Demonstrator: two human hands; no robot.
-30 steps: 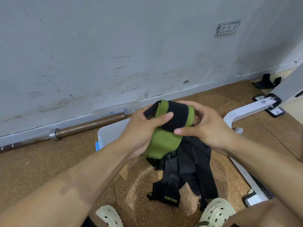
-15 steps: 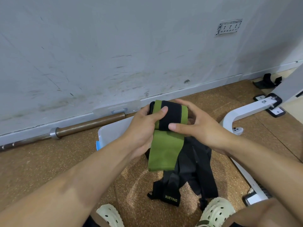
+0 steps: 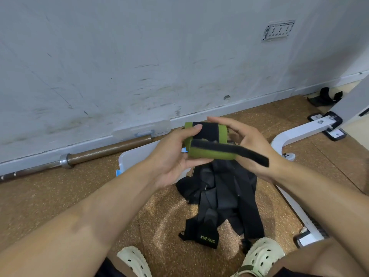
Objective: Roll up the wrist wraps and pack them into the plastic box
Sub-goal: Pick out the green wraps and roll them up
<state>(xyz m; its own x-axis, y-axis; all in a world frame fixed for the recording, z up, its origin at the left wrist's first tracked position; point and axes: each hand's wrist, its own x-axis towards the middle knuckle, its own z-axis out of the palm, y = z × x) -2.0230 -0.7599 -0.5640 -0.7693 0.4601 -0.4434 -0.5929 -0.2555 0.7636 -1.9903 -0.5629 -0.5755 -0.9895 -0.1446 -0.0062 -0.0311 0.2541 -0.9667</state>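
1. A single head-worn, wide-angle camera looked forward and down.
2. It sat close above the hands, which filled the centre of the frame.
3. The wall [image 3: 139, 56] took the upper half and the floor [image 3: 50, 196] the lower.

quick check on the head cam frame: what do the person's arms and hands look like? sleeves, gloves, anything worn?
Both forearms are bare up to the frame's lower edge: no sleeves show. The left hand and right hand wear no gloves, and no rings, watch, wristband or wrap shows on either wrist. No markings or cables show on either arm.
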